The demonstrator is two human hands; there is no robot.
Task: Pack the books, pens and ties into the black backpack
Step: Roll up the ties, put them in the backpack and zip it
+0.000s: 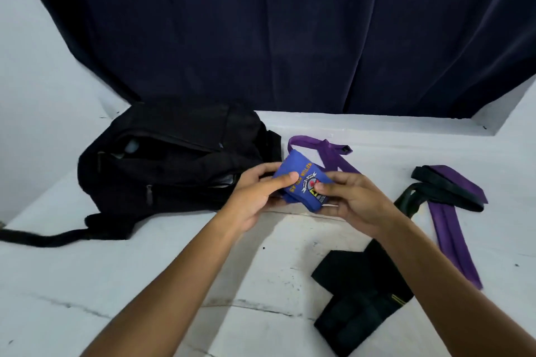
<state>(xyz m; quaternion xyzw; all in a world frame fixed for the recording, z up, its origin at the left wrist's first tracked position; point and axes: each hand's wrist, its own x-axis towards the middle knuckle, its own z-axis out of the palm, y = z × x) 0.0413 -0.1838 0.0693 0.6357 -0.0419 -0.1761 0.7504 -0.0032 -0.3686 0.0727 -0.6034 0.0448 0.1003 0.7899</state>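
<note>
Both hands, left hand (255, 197) and right hand (352, 200), grip a folded blue tie (301, 182) above the table (145, 284).

Makeshift recording corner: white tabletop (145, 284), dark backdrop curtain (290, 32).

A white tabletop (174, 284), scuffed and cracked, carries everything. The black backpack (174, 159) lies on it, its strap trailing off to the left. Just right of the backpack lies a purple tie (338, 158); farther right, a second purple tie (452, 235) with a black tie (443, 188) lying across it.
</note>
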